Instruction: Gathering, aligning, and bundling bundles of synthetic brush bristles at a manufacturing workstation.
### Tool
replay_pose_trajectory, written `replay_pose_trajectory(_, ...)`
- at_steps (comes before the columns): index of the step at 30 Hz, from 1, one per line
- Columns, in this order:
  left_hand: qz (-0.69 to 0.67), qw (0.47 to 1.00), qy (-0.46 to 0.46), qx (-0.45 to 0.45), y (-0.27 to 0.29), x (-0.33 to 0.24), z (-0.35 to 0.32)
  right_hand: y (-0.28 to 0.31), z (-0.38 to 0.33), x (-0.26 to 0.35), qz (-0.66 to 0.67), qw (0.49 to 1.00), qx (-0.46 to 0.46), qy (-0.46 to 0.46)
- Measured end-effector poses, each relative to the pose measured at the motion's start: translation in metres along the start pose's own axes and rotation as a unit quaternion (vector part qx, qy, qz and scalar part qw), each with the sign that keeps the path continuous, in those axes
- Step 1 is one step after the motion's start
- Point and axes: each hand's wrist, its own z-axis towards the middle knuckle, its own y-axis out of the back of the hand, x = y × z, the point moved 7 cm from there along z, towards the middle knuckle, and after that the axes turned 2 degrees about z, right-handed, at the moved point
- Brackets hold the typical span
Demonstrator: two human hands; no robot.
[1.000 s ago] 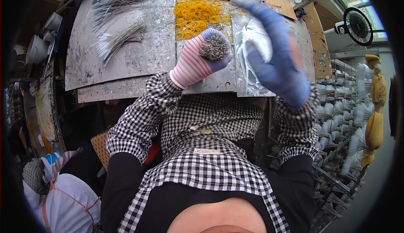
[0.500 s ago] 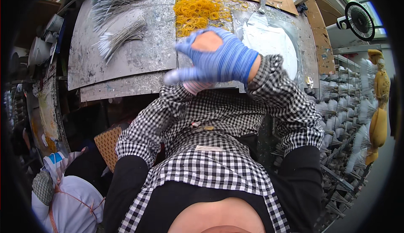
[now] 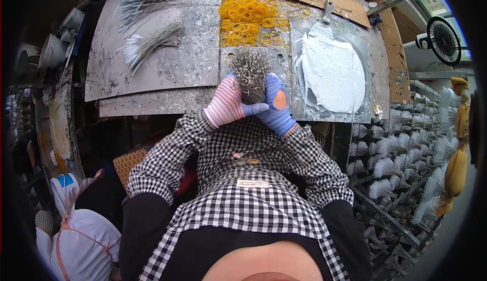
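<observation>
Right hand (image 3: 276, 107) has moved beside left hand (image 3: 227, 102); both hold grey bundle (image 3: 250, 74).

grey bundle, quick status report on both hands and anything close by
Left hand and right hand cupping grey bundle from either side. Bristly end facing up. Nearest clutter: yellow rings just beyond; white paste to the right.

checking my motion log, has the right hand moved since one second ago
Yes, leftward: the right hand covered part of the white paste then; now it is left of the paste, against the bristly bundle.
</observation>
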Motion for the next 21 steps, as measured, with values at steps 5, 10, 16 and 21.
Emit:
replay_pose_trajectory(5, 0.127, 0.978, -0.126, 0.11, 0.0, 0.036, 0.003, 0.0, -0.014, 0.015, -0.206, 0.975, 0.029, 0.075)
replay_pose_trajectory(10, 0.106, 0.978, -0.143, 0.105, 0.011, 0.02, -0.001, -0.004, -0.022, 0.006, -0.176, 0.979, 0.019, 0.103)
replay_pose_trajectory(16, 0.194, 0.971, -0.122, 0.064, 0.01, 0.016, -0.013, 0.009, -0.019, 0.038, -0.169, 0.977, 0.02, 0.127)
replay_pose_trajectory(21, 0.224, 0.968, -0.087, 0.068, 0.006, 0.02, -0.007, 0.008, -0.004, 0.031, -0.167, 0.963, 0.034, 0.208)
